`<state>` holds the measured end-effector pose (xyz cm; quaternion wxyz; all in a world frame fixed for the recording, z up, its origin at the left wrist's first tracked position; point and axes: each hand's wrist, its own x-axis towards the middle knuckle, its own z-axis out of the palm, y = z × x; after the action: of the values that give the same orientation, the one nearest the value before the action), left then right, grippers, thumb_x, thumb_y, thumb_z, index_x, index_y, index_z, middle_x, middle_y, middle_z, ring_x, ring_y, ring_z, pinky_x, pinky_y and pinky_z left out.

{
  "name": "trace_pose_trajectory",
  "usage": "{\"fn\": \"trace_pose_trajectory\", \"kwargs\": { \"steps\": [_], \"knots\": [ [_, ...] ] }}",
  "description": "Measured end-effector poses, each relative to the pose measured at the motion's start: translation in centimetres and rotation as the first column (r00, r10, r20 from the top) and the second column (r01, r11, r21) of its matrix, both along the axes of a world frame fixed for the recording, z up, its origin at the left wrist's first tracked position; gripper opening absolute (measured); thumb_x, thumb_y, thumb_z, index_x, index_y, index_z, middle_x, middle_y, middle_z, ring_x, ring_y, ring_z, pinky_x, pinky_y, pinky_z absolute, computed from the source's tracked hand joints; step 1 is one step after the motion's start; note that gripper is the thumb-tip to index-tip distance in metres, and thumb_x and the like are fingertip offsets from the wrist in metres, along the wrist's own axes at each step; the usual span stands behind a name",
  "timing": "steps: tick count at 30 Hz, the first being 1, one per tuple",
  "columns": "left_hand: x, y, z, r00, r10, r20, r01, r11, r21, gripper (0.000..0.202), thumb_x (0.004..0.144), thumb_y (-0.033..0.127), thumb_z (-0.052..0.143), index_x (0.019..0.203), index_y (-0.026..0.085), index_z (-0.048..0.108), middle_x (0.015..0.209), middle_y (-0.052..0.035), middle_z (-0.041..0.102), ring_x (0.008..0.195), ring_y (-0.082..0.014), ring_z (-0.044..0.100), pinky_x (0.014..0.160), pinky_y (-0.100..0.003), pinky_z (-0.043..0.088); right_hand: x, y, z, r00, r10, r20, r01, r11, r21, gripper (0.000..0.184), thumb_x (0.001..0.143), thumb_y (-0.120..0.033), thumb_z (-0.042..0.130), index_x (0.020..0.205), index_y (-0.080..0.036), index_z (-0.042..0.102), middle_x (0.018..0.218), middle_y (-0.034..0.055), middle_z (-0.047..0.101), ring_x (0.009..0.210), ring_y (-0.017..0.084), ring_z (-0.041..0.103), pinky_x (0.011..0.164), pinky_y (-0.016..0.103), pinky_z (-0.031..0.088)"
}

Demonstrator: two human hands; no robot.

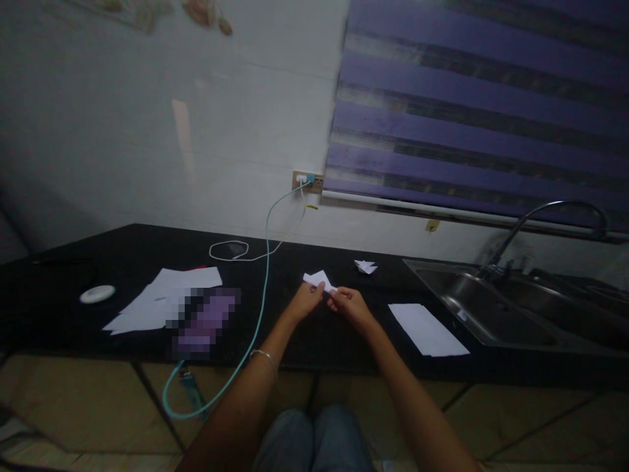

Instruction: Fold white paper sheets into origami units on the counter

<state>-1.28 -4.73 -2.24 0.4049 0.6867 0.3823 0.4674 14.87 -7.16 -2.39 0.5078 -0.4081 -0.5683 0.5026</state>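
A small folded piece of white paper (322, 278) is held above the black counter, pinched between both hands. My left hand (307, 300) grips its lower left part, thumb on top. At its lower right corner, my right hand (348, 303) is closed with thumb and fingertips on the edge. Behind and to the right lies a folded paper shape (365, 267) with pointed flaps. Nearer on the right is a white paper sheet (427, 329), flat on the counter.
Several white sheets (142, 305) lie on the left, beside a blurred purple phone-like object (209, 321). A white round object (97, 294) sits further left. A teal cable (265, 282) runs from the wall socket (308, 181) over the counter edge. On the right is a steel sink (442, 288) with a faucet (511, 229).
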Motion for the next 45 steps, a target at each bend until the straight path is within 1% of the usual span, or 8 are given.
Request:
{"fn": "trace_pose_trajectory", "kwargs": {
  "steps": [12,17,23,26,29,32,39,45],
  "knots": [
    [0.0,-0.7,0.9,0.995,-0.095,-0.004,0.095,0.995,-0.035,0.051,0.08,0.056,0.052,0.054,0.012,0.053,0.047,0.0009,0.049,0.042,-0.007,0.041,0.044,-0.019,0.029,0.3,-0.4,0.6,0.974,-0.18,0.137,0.158,0.974,0.162,0.036,0.075,-0.047,0.065,0.061,-0.014,0.065,0.057,0.0046,0.064,0.046,0.01,0.051,0.047,0.022,0.038],
    [0.0,0.0,0.9,0.999,-0.04,0.036,0.045,0.989,-0.139,0.057,0.085,0.058,0.041,0.052,0.013,0.053,0.042,-0.0002,0.048,0.035,-0.0075,0.043,0.04,-0.02,0.03,0.0,-0.7,0.7,0.945,-0.249,0.212,0.199,0.952,0.231,0.035,0.077,-0.046,0.063,0.065,-0.014,0.068,0.059,0.0054,0.066,0.049,0.013,0.055,0.047,0.023,0.038],
    [-0.4,0.0,1.0,0.972,0.009,0.234,0.052,0.966,-0.253,0.048,0.078,0.058,0.051,0.057,0.014,0.052,0.04,0.0019,0.048,0.028,-0.0049,0.033,0.033,-0.019,0.02,-0.4,-0.7,0.1,0.942,-0.201,0.268,0.127,0.954,0.271,0.03,0.077,-0.044,0.064,0.08,-0.015,0.071,0.07,0.0062,0.07,0.063,0.018,0.062,0.058,0.027,0.046],
    [-0.6,-0.1,1.0,0.94,-0.003,0.342,0.107,0.952,-0.288,0.04,0.072,0.052,0.061,0.063,0.013,0.053,0.044,0.0015,0.05,0.031,-0.0057,0.038,0.034,-0.018,0.022,-0.4,-0.8,0.2,0.962,-0.132,0.241,0.067,0.963,0.262,0.029,0.075,-0.042,0.066,0.085,-0.016,0.071,0.078,0.0069,0.071,0.071,0.02,0.063,0.064,0.028,0.048],
    [-0.7,0.0,0.9,0.908,0.035,0.418,0.124,0.93,-0.347,0.035,0.066,0.046,0.064,0.067,0.013,0.054,0.047,0.0009,0.053,0.035,-0.0072,0.044,0.036,-0.018,0.028,-0.3,-0.6,0.3,0.994,-0.002,0.11,-0.015,0.988,0.154,0.031,0.077,-0.043,0.062,0.088,-0.015,0.071,0.078,0.007,0.07,0.068,0.018,0.063,0.063,0.029,0.048],
    [-0.7,0.2,0.8,0.898,0.078,0.433,0.118,0.906,-0.407,0.031,0.061,0.04,0.065,0.07,0.013,0.054,0.046,0.0013,0.053,0.036,-0.0081,0.046,0.037,-0.018,0.03,-0.2,-0.3,0.1,0.998,0.061,-0.004,-0.061,0.996,0.064,0.029,0.074,-0.039,0.063,0.087,-0.015,0.071,0.074,0.0069,0.069,0.062,0.017,0.061,0.059,0.028,0.048],
    [-0.6,-0.3,0.9,0.905,0.062,0.421,0.104,0.927,-0.361,0.031,0.056,0.028,0.064,0.082,0.012,0.057,0.051,0.0016,0.056,0.039,-0.0089,0.049,0.038,-0.017,0.033,-0.1,-0.5,0.0,0.995,0.026,0.093,-0.037,0.991,0.127,0.027,0.069,-0.035,0.07,0.087,-0.015,0.071,0.072,0.0047,0.069,0.062,0.016,0.061,0.062,0.028,0.048],
    [-0.6,-0.4,1.2,0.926,0.053,0.374,0.099,0.921,-0.377,0.03,0.058,0.025,0.062,0.085,0.013,0.057,0.052,0.0012,0.058,0.042,-0.0101,0.052,0.041,-0.018,0.037,-0.1,-0.6,0.0,0.999,0.026,0.021,-0.027,0.999,0.046,0.037,0.064,-0.041,0.075,0.09,-0.015,0.071,0.075,0.0065,0.07,0.063,0.018,0.063,0.063,0.029,0.05]
  ]
}}
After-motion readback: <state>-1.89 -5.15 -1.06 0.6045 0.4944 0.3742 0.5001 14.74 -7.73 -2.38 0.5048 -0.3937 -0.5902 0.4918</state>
